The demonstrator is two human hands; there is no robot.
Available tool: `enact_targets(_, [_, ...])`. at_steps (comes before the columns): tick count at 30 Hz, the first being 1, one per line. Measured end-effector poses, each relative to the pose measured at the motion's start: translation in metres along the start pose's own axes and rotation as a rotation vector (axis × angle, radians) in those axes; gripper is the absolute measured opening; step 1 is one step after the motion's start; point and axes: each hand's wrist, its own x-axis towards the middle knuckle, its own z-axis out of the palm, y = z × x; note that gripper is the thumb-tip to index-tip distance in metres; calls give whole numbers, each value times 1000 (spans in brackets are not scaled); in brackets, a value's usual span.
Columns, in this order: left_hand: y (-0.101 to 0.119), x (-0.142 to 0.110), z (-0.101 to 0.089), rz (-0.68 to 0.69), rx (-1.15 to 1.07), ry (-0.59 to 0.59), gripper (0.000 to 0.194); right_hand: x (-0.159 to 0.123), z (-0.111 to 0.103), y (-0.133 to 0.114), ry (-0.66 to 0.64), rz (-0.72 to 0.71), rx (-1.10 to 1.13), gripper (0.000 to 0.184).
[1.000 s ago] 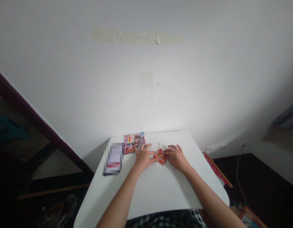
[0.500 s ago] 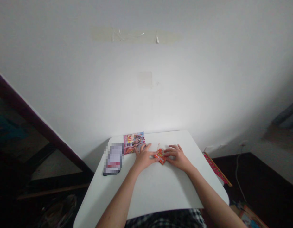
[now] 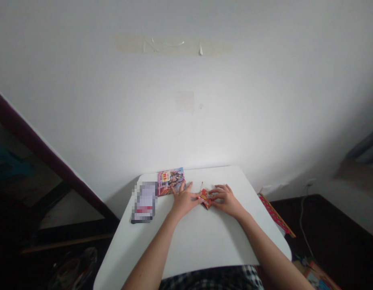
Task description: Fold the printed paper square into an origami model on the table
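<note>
A small piece of folded red-orange printed paper (image 3: 206,197) lies on the white table between my two hands. The thumb and index finger of my left hand (image 3: 184,201) press its left edge, while the other fingers spread out toward a colourful flyer (image 3: 168,177). My right hand (image 3: 225,199) grips the paper's right side with bent fingers, which hide part of it. Just behind the paper a thin, pale stick-like thing with a reddish tip (image 3: 201,185) shows; I cannot tell whether it is joined to the paper.
A phone (image 3: 144,201) with a blurred-out screen lies at the left of the white table (image 3: 210,241), beside the flyer. The wall (image 3: 186,137) stands directly behind the table. A patterned red item (image 3: 274,213) is past the right edge, and a cable (image 3: 301,221) hangs farther right.
My left thumb has shifted slightly up and right along the paper, covering more of its left part. The right hand stays nearly still.
</note>
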Motion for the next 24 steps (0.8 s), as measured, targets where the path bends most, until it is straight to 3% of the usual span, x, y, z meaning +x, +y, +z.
enact_targets(24, [3, 3, 2, -36, -34, -2, 32, -2, 3, 0, 32, -58, -85, 22])
